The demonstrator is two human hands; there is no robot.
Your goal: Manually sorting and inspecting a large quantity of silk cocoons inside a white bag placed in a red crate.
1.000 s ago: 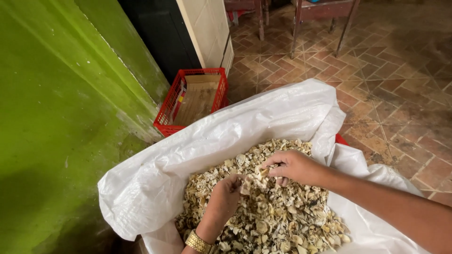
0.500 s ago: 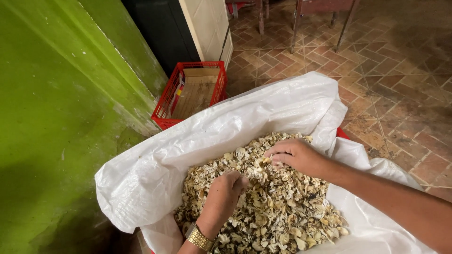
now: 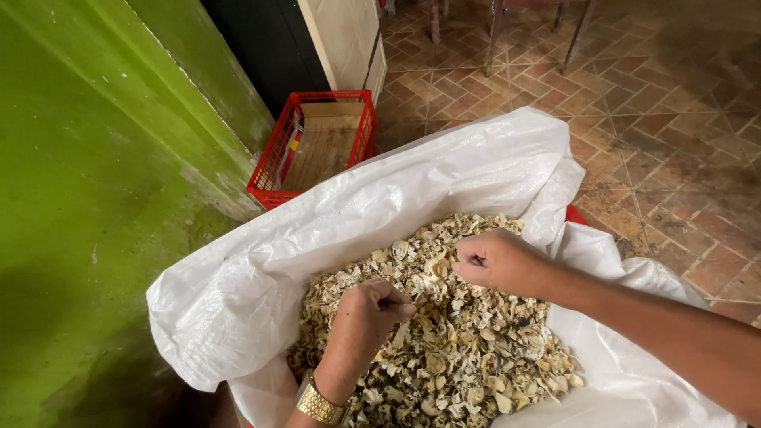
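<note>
A large white woven sack [image 3: 261, 261] stands open below me, filled with a heap of pale dried shell-like pieces [image 3: 460, 357]. My left hand [image 3: 366, 317], with a gold watch at the wrist, rests on the heap with its fingers curled around a few pieces. My right hand [image 3: 495, 260] hovers over the middle of the heap, fingers pinched together on a small piece. The two hands are a short way apart, both inside the sack's mouth.
A green wall [image 3: 95, 198] runs along the left, close to the sack. Behind the sack sits a red plastic crate [image 3: 273, 162] holding cardboard. A brick-patterned floor [image 3: 658, 119] spreads to the right, with furniture legs [image 3: 495, 32] at the far end.
My right hand has drawn slightly back and closed into a pinch. My left hand has curled its fingers into the pieces. The view has tilted down a little.
</note>
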